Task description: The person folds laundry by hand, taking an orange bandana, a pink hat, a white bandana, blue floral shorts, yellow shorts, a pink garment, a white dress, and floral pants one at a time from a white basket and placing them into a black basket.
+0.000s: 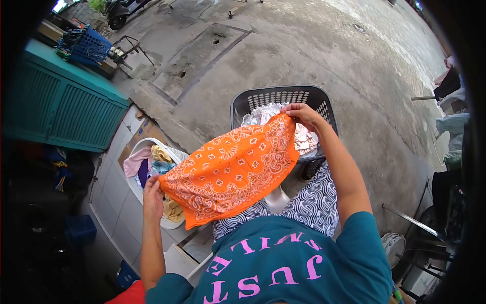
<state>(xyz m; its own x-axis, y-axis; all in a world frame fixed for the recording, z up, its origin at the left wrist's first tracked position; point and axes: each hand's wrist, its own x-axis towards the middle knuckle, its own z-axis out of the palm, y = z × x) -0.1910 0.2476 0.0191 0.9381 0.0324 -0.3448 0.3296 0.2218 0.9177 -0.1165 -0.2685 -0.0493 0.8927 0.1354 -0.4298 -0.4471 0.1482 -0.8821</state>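
An orange bandana [230, 172] with a white paisley print hangs stretched between my two hands, above my lap. My left hand [153, 196] pinches its left corner, close to a white laundry basket [135, 183] that holds pink, yellow, blue and purple clothes. At the upper right corner of the cloth, my right hand [302, 115] grips the edge with fingers closed. Beneath and beyond that hand stands a dark grey laundry basket [324, 99] with white ruffled clothes [263, 114] inside. The bandana hides part of both baskets.
Teal louvred shutters [61, 96] stand at the left, with a blue crate [91, 46] near them. White tiles [114, 202] edge the concrete floor [202, 96]. Clothes [450, 126] hang at the right, near a metal bar [410, 221]. A parked motorbike [119, 20] shows at the upper left.
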